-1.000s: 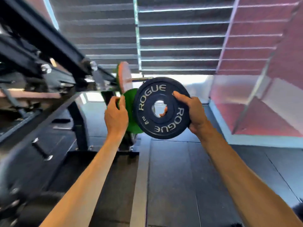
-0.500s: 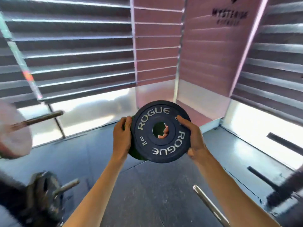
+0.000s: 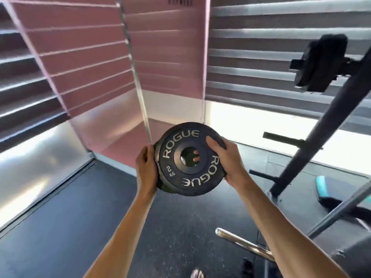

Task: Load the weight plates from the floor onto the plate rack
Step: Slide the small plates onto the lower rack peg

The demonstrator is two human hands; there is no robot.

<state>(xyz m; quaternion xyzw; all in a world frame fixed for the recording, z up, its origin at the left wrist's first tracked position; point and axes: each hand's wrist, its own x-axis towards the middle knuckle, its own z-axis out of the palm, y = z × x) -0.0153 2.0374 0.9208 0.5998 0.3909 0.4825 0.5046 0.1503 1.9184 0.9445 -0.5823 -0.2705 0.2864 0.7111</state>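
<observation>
- The front plate [image 3: 191,159] is black with raised pale lettering. "ROGUE" appears twice, once arched along the upper left and once running down the right side and round the bottom. "2 KG" sits at the lower left of the face.
- Two plates are held together. The back plate [image 3: 157,157] shows only as a dark rim past the left and lower edges of the front one, and its colour is hard to tell.
- Both plates are in the air between the hands, above the dark floor [image 3: 80,217]. They stand nearly on edge with the lettered face turned to the person. The axis through the centre hole points away, toward the pink wall [image 3: 100,57] beyond the hands.
- The left hand [image 3: 146,167] is curled round the left rims of the pair, with its thumb toward the front.
- The right hand [image 3: 228,161] grips the right side. Its thumb presses on the front face above the hole, and its fingertips [image 3: 195,155] show through the hole from behind.
- Up and to the right of the hands, a dark slanted rack [image 3: 321,127] carries one blurred black disc [image 3: 319,63] near its top. One bare peg [image 3: 281,136] sticks out lower down, near the right hand.
- Below the right forearm lies one chrome bar [image 3: 241,241].
- To the right of the right hand is a pad with a teal end [image 3: 323,187].
- Dark writing at the top of the wall [image 3: 179,2] is cut off and cannot be read.
</observation>
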